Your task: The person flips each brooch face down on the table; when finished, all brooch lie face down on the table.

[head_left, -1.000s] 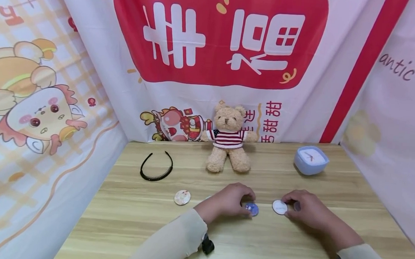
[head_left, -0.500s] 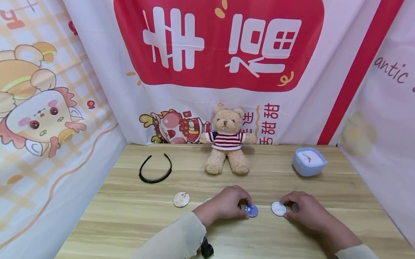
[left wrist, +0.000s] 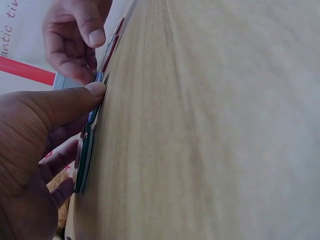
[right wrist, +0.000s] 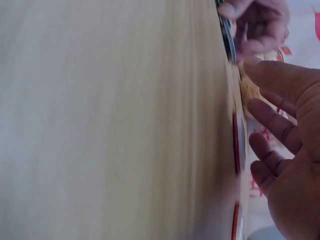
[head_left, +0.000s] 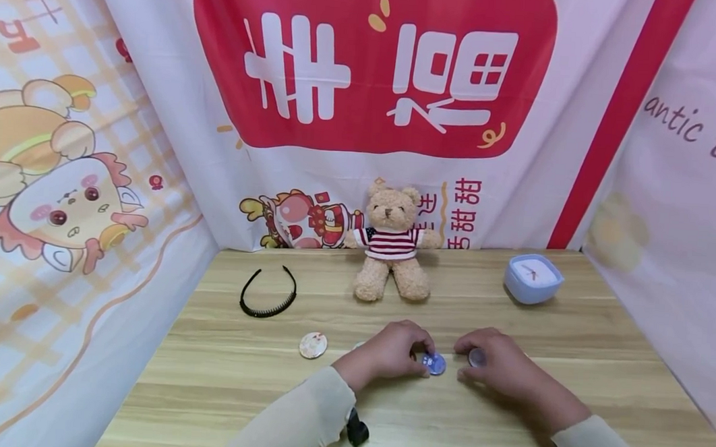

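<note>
My left hand has its thumb and forefinger at the edge of a blue round badge lying on the wooden table, and pinches it. Its thumb tip overlaps the badge's rim in the left wrist view. My right hand hovers just right of that badge, fingers parted and loosely bent, holding nothing. A whitish round badge shows through the gap between its thumb and forefinger. In the right wrist view, two red-edged badges lie below the right fingers. Dark green-edged discs lie beside the left fingers.
A cream patterned badge lies to the left, below a black headband. At the back sits a teddy bear in a striped top. A light-blue clock stands at the back right. Printed cloths enclose the table.
My right hand has moved left from beside the whitish badge to over it, closer to the blue badge. The left hand has stayed almost still at the blue badge.
</note>
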Tool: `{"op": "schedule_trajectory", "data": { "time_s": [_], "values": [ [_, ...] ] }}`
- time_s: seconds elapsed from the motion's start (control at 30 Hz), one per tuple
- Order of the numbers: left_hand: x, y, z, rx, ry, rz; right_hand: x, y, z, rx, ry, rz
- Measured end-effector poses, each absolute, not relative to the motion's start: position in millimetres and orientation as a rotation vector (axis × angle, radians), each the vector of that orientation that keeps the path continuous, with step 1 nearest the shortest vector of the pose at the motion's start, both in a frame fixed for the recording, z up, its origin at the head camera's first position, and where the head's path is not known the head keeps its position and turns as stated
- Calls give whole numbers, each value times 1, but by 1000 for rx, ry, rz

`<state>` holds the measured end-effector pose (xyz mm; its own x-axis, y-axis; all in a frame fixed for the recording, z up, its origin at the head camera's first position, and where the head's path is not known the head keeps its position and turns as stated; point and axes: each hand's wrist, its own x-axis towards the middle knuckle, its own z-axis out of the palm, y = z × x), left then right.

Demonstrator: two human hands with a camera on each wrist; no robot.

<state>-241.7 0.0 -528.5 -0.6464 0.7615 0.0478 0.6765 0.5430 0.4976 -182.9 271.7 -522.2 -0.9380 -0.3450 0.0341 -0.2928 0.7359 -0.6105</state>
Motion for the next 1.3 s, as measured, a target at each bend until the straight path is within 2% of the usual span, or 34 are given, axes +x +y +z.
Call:
{"op": "schedule_trajectory", "data": {
  "time_s": [0.33, 0.87, 1.3],
  "values": [
    [-241, 1, -530, 1273, 2630, 711, -185, 246, -529, -710, 2906, -892],
    [-241, 2, -528, 1369, 2671, 639, -185, 243, -531, -866, 2936, -861],
    [-241, 1, -527, 1335, 2656, 707, -184, 247, -526, -696, 2915, -919]
  ]
}}
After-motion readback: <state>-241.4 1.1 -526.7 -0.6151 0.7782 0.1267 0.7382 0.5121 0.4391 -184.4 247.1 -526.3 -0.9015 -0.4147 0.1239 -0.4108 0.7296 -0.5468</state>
